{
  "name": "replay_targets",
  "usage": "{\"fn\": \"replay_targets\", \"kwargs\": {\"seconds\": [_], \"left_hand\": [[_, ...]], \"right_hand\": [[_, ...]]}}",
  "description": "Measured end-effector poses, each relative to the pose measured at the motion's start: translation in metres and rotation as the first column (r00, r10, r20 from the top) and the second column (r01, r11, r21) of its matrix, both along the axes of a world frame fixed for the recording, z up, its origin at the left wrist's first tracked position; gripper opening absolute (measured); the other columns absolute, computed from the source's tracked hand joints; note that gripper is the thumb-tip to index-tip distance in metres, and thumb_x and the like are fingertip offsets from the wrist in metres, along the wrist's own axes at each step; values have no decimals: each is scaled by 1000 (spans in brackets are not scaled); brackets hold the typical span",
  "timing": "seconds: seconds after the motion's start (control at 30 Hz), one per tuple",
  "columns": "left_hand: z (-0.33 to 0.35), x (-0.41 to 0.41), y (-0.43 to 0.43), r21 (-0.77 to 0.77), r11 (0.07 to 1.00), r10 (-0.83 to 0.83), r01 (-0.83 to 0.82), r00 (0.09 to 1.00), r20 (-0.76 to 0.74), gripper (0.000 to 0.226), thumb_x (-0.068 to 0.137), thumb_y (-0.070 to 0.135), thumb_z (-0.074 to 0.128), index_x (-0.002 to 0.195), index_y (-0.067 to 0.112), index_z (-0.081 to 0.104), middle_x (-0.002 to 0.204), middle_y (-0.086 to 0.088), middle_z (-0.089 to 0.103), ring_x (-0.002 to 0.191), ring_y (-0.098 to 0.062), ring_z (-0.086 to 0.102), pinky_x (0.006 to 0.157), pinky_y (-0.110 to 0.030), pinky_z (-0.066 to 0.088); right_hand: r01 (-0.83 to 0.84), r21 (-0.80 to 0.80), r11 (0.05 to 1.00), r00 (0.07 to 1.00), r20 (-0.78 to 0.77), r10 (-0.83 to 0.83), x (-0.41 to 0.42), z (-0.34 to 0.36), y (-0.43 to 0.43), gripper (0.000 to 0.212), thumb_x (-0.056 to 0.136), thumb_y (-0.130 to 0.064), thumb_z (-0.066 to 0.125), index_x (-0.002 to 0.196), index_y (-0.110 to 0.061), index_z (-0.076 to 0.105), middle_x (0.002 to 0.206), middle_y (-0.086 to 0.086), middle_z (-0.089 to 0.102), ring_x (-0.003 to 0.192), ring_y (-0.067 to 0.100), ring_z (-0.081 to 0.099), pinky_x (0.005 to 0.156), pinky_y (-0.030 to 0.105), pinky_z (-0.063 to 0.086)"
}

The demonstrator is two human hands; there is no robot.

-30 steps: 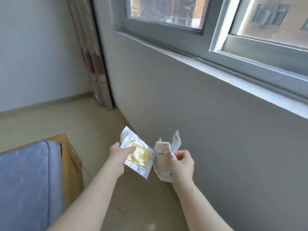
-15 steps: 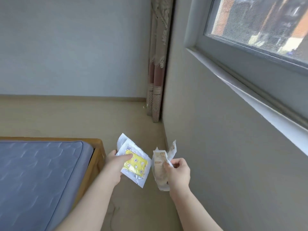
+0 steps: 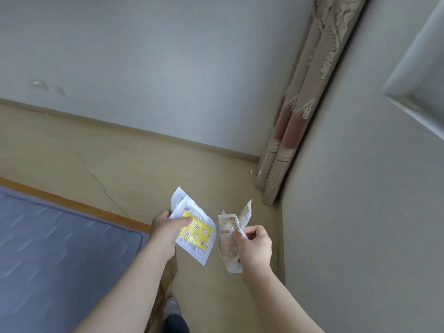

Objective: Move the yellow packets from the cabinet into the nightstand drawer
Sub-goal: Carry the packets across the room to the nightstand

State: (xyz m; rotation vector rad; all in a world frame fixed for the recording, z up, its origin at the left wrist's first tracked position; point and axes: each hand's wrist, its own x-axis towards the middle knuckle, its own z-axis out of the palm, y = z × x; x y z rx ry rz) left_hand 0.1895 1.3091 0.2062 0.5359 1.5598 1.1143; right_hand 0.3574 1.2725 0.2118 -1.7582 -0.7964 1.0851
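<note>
Hands both gripping packets: left (image 3: 165, 228) two (image 3: 195, 230), right (image 3: 254, 243) two (image 3: 228, 239)

Two flat clear-edged yellow patterned plastic packets (image 3: 194, 233) overlap in the left hand (image 3: 165, 230); two pale crumpled plastic packets (image 3: 230, 239) in the right hand (image 3: 254, 247).

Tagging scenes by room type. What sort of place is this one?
Likely a bedroom: a blue mattress on a wooden bed frame, a patterned curtain hanging in the corner, and a window sill at right.
</note>
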Motion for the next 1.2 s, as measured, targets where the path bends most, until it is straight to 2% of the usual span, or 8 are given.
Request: {"fn": "replay_targets", "kwargs": {"seconds": [0.13, 0.23, 0.33, 0.5, 0.6, 0.9, 1.03, 1.2], "left_hand": [[-4, -41, 102, -37, 999, 19, -19, 1000, -13, 20, 75, 0, 71, 90, 1, 59, 93, -18, 65, 86, -35, 63, 84, -45, 50], [-2, -70, 173, -47, 998, 50, -50, 999, -9, 21, 75, 2, 72, 88, 5, 56, 87, -13, 59, 79, -28, 57, 74, -35, 43], [-2, -92, 233, -50, 996, 69, -69, 998, -6, 23, 74, 3, 72, 89, 7, 56, 88, -13, 58, 80, -27, 56, 73, -36, 42], [-5, -117, 322, -60, 982, 181, -182, 983, -22, 20, 76, 2, 70, 87, 7, 54, 87, -11, 55, 79, -26, 53, 70, -32, 38], [-9, -124, 383, -55, 968, 245, -247, 969, -33, 17, 79, 2, 68, 90, 5, 55, 86, -10, 57, 77, -27, 55, 63, -29, 39], [9, -130, 580, -58, 864, 503, -500, 863, 53, 16, 81, -3, 66, 81, 9, 56, 84, -13, 61, 74, -29, 59, 73, -37, 51], [21, -155, 646, -53, 831, 556, -554, 830, 47, 16, 80, -4, 67, 81, 8, 56, 86, -16, 62, 82, -32, 60, 88, -48, 50], [24, -205, 716, -21, 796, 605, -605, 794, 57, 18, 80, -5, 67, 82, 10, 58, 86, -15, 62, 75, -30, 60, 86, -48, 51]], "right_hand": [[-39, -33, 999, 999, -12, 39, -44, 7, 112, 20, 83, -20, 68, 75, -13, 51, 71, -6, 52, 63, 11, 48, 58, 21, 40], [-75, -43, 996, 997, -19, 74, -73, 11, 191, 18, 82, -16, 67, 76, -13, 51, 72, -5, 52, 64, 11, 48, 57, 20, 40], [-92, -42, 995, 995, -35, 91, -93, 12, 256, 18, 83, -16, 67, 76, -13, 51, 72, -5, 52, 64, 11, 48, 57, 20, 39], [-151, -74, 986, 987, -71, 146, -119, 4, 362, 17, 83, -13, 65, 74, -15, 50, 72, -4, 53, 66, 15, 50, 66, 31, 45], [-227, -88, 970, 972, -76, 221, -130, -4, 437, 16, 83, -13, 65, 75, -14, 51, 70, -4, 53, 62, 15, 49, 64, 33, 46], [-430, -15, 903, 900, -86, 428, -145, 7, 675, 18, 82, -7, 64, 72, -13, 50, 71, 0, 53, 67, 19, 49, 61, 32, 42], [-463, -9, 886, 880, -124, 459, -174, 8, 748, 19, 80, -7, 66, 70, -14, 51, 71, 1, 53, 67, 20, 49, 63, 33, 41], [-527, -36, 849, 844, -137, 518, -233, 3, 825, 21, 82, -12, 67, 70, -15, 50, 71, 0, 52, 68, 20, 51, 63, 32, 43]]}}
